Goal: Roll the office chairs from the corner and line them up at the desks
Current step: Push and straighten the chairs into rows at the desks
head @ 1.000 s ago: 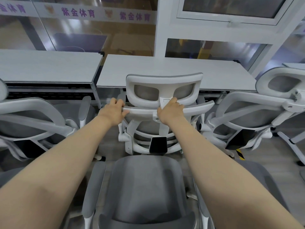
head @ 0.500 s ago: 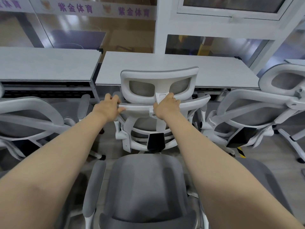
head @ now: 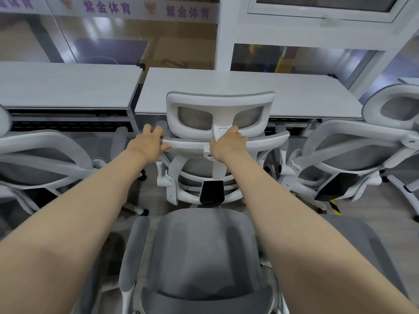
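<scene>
A white-framed office chair (head: pixel 220 114) with grey mesh stands with its back to me, its headrest against the front edge of the middle white desk (head: pixel 294 96). My left hand (head: pixel 148 145) grips the left end of the top bar of its backrest. My right hand (head: pixel 229 145) grips the same bar at the headrest post. Both arms reach forward over the grey seat of another chair (head: pixel 204 250) right below me.
A similar chair (head: pixel 40 159) stands at the left desk (head: pixel 68 85), and another (head: pixel 353 155) at the right of the middle desk. Glass partitions with purple lettering run behind the desks. Grey floor shows between the chairs.
The chair in my hands has rolled a little further forward toward the middle desk. Both hands keep the same grip on its top bar.
</scene>
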Tool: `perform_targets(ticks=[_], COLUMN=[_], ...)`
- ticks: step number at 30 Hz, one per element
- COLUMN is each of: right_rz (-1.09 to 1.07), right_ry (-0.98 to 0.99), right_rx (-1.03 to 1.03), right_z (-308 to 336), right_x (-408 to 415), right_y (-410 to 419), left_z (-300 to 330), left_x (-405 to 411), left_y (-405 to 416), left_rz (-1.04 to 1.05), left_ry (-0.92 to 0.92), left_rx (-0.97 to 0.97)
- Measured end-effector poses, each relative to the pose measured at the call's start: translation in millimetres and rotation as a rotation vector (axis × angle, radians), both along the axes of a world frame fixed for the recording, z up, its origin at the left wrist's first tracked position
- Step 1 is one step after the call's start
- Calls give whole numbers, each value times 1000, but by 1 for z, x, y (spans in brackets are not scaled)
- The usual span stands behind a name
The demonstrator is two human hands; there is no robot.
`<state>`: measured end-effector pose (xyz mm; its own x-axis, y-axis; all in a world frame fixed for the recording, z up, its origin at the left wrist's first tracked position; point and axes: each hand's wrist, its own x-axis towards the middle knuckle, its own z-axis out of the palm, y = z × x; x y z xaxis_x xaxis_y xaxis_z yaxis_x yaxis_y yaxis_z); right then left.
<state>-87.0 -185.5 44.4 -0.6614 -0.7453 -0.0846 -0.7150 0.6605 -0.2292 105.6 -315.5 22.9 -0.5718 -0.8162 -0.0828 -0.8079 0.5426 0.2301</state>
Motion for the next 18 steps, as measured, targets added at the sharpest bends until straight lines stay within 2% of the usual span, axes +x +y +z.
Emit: perform_targets(ticks=[11,18], right_rz=[29,104], right_ry=[-37,-249], right_rx=[-88,-179], right_z=[4,8], right_x=[7,-8], right_y=[12,41], left_z=[0,3], left_x=[4,9], left_y=[1,13], left_rz=[10,-74], left_ry=[5,40], left_rx=[6,26])
